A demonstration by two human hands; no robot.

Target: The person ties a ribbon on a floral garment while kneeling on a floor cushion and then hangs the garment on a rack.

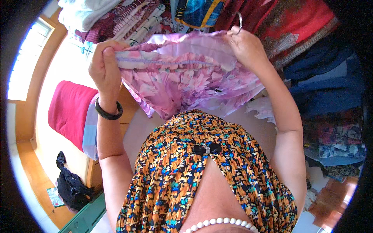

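A thin pink and purple floral garment (180,84) hangs stretched between my two hands. Its gathered upper edge, with a lilac stitched seam, faces me and looks like an elastic waistband. At the left end of that edge, my left hand (106,59) grips the cloth with the thumb on top; a dark bangle (108,108) circles the wrist. My right hand (247,48) pinches the opposite end. A pale curved loop (240,21) rises by the right fingers; whether it is held or lies behind them, I cannot tell. The garment's lower part falls in loose folds before my body.
Folded striped cloths (137,21) are piled beyond my left hand. Red patterned fabric (294,26) and dark blue clothes (323,78) stack up at the right. A folded crimson cloth (70,113) lies at the left, with a black bag-like item (72,186) nearer.
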